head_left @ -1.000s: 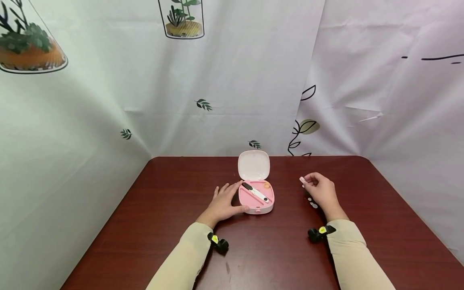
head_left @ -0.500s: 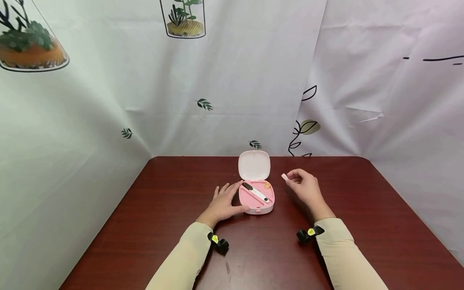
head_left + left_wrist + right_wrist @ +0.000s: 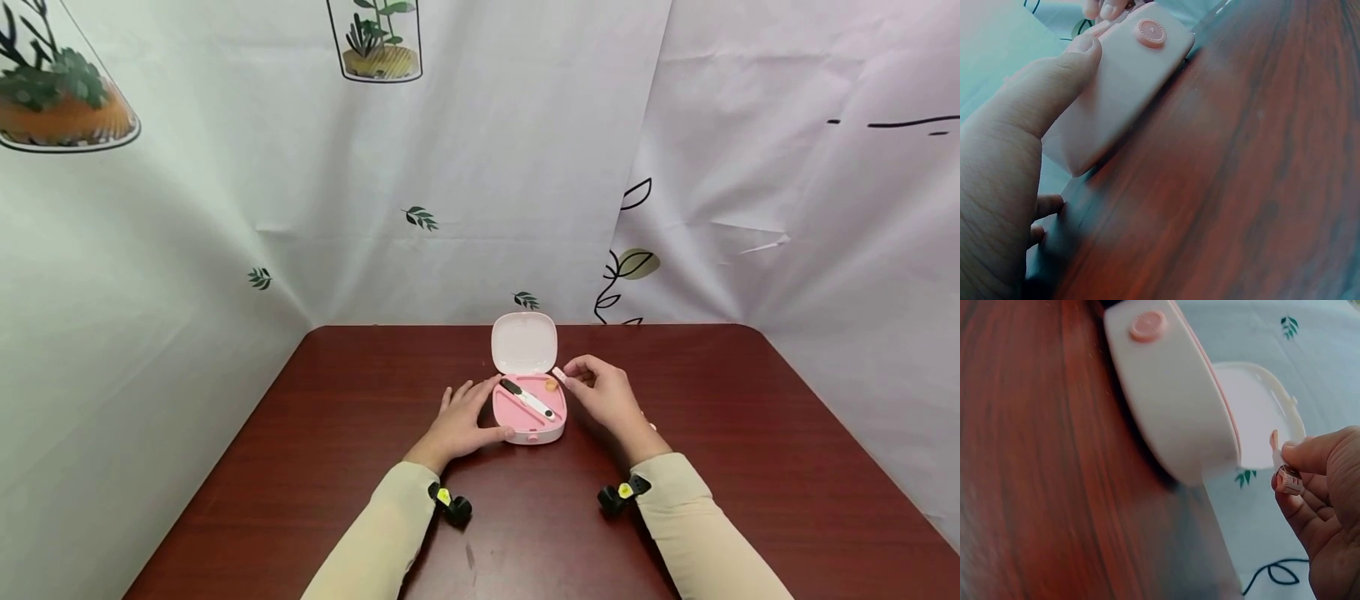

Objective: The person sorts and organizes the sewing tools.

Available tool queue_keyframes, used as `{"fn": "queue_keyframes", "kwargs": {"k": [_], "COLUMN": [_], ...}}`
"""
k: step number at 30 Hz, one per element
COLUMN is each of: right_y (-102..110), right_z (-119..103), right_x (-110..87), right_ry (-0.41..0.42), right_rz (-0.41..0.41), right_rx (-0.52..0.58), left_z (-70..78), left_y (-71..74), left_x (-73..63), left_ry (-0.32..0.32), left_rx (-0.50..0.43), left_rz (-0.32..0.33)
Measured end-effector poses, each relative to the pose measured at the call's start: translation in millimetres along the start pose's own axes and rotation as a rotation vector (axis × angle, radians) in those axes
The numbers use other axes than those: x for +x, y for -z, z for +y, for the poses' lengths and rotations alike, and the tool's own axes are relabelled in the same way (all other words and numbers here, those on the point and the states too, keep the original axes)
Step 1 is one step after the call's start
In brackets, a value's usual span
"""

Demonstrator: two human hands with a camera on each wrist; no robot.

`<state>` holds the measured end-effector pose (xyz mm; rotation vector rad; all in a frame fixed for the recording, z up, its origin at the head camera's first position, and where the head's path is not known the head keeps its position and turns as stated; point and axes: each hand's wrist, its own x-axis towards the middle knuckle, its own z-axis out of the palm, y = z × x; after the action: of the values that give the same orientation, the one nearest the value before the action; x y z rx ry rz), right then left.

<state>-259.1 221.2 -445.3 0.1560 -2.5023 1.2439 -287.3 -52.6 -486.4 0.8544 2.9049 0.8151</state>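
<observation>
On the glossy red-brown wood-grain table [image 3: 360, 533] stands a rounded-square box [image 3: 1169, 400] with white plastic walls and a pink inner tray, its white lid [image 3: 524, 343] tipped up at the back and a round pink button [image 3: 1150, 33] on its front. The left hand [image 3: 459, 423] grips nothing in its fist: its fingers are spread, the thumb touching the box's front-left corner and 1 fingertip at the far-left corner. The right hand [image 3: 607, 400] pinches a small, pale pink, folded strip with printed marks [image 3: 1289, 480] between thumb and fingers — just beside the box's back-right corner, near the lid's lower edge; whether it touches the box I cannot tell. Inside the tray a slim white-and-black implement [image 3: 534, 403] lies diagonally, with a small orange-yellow round piece [image 3: 551, 384] near the back-right corner. Small pale pieces [image 3: 652, 427] show beside the right wrist, partly hidden. Both forearms wear cream sleeves [image 3: 693, 517], with 2 black wrist devices [image 3: 454, 508] — each with a yellow patch. Behind hangs white cloth [image 3: 480, 150] printed with leaves and potted plants.
</observation>
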Motion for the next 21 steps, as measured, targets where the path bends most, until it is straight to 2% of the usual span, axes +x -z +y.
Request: {"fn": "queue_keyframes", "kwargs": {"k": [9, 21], "right_y": [-20, -29], "right_z": [-13, -19], "right_x": [-0.7, -3.2], "right_ry": [0.03, 0.125], "right_rz": [-0.035, -0.051], "right_rx": [-0.002, -0.173], "left_z": [-1.3, 0.6], "left_y": [-1.1, 1.5], "left_x": [0.7, -0.5], "left_ry": [0.002, 0.001], "left_rx": [0.004, 0.007], "left_rz": [-0.005, -0.005]}}
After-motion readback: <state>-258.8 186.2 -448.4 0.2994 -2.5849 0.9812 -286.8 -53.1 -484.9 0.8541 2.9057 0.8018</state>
